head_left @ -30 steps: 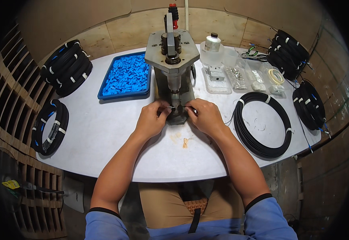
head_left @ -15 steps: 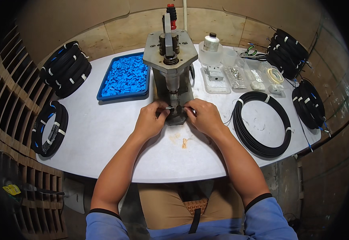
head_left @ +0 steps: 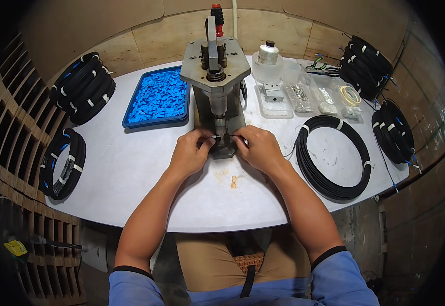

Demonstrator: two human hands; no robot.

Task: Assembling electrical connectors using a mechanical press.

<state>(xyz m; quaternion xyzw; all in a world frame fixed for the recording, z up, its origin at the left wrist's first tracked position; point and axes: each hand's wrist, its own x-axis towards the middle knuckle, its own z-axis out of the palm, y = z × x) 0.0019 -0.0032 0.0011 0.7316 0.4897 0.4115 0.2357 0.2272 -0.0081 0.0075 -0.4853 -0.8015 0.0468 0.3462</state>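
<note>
Silvery, a small piece point(head_left: 215, 136) is pinched by the fingers of the left hand point(head_left: 189, 152) beside a press point(head_left: 218, 104); opposite, a thin dark strand point(head_left: 232, 135) is gripped by the right hand point(head_left: 258, 148). Farther out on the white bench point(head_left: 131, 178), a blue tray point(head_left: 154, 123) is set left, a black cable coil point(head_left: 337, 193) right.

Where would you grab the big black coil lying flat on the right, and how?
Probably by the near part of the coil, coming from the front: fingers down into the open middle, thumb outside. It lies flat, so the hole leaves finger room, and that part faces the person. Wrap the whole bundle, since white ties bind it only in spots.
</note>
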